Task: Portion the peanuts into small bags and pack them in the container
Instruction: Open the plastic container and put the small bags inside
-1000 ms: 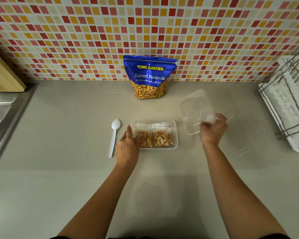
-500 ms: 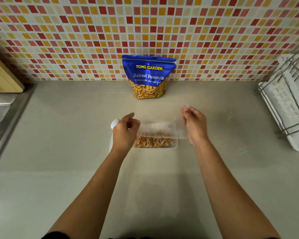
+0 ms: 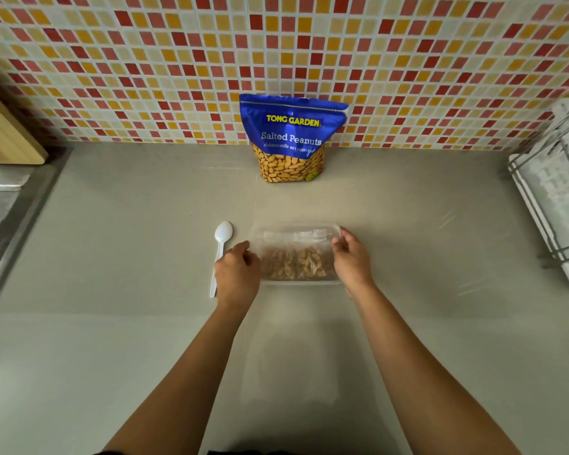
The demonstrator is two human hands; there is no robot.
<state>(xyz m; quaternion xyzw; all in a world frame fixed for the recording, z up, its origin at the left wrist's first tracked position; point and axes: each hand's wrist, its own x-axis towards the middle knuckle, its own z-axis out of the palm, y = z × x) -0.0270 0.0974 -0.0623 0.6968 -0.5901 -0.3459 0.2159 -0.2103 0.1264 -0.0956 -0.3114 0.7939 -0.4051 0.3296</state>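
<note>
Presently, head view only. A clear plastic container (image 3: 301,281) is seen on the grey surface (image 3: 424,251), taken here as the landmark. A clear lid (image 3: 293,232) is laid over it; whether it is fully seated cannot be told. Small bags of peanuts (image 3: 296,262) are seen through the lid, inside the container, mostly toward its near side.

Left hand (image 3: 237,274): placed at the container's left edge, fingers curled onto the lid's rim, thumb raised toward the far left corner. Right hand (image 3: 350,257): placed at the container's right edge, the lid's far right corner pinched between curled fingers and thumb. Both forearms are stretched in from the near side of the container.

A white plastic spoon (image 3: 223,239) is laid just left of the container, bowl pointing away, its handle partly hidden under the left hand. A blue bag of salted peanuts (image 3: 291,139) is stood upright well behind the container, against the mosaic-tiled wall (image 3: 145,60).

A white dish rack (image 3: 559,205) is noted far right of the container. A wooden board (image 3: 4,136) and a steel sink edge (image 3: 4,198) are noted far left of it.
</note>
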